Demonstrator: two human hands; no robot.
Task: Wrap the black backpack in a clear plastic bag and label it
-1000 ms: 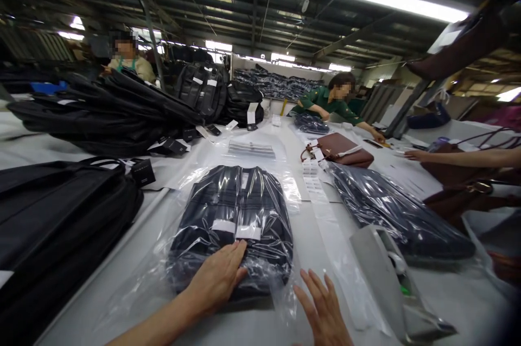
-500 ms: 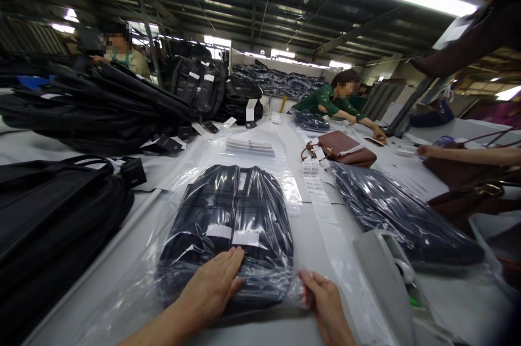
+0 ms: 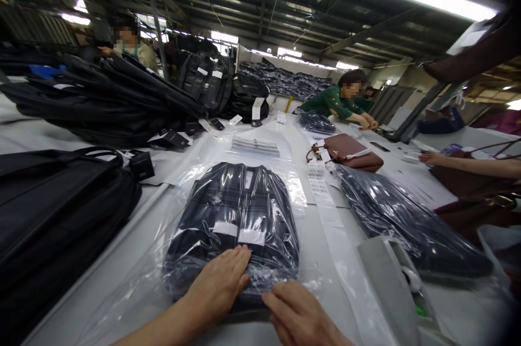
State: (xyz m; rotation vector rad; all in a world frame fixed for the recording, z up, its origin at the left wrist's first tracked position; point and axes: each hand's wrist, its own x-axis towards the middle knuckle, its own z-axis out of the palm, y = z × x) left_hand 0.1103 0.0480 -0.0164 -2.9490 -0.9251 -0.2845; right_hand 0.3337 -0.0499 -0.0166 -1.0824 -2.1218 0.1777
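Observation:
A black backpack [image 3: 240, 199] in a clear plastic bag [image 3: 191, 180] lies flat on the table before me, straps up, with white wraps around the straps. My left hand [image 3: 223, 278] rests on its near part, fingers stretched out over the plastic, holding nothing. At the near right corner, my right hand [image 3: 295, 308] has its fingers bent and pressed together on the plastic. Part of the near edge is hidden behind both hands. Loose plastic spreads out to the left of the backpack.
Black bags [image 3: 61, 210] with tags lie along the left. On the right are another wrapped dark bag [image 3: 407, 221], a brown handbag [image 3: 352, 151], a label strip [image 3: 331, 226] and a grey tape dispenser [image 3: 386, 281]. A co-worker in green [image 3: 331, 101] leans over the far side; another person's arm [image 3: 472, 164] reaches in from the right.
My right hand has moved left from the bag's right side onto its near right corner, bringing the loose plastic inward. My left hand stays on the backpack. The view has shifted slightly.

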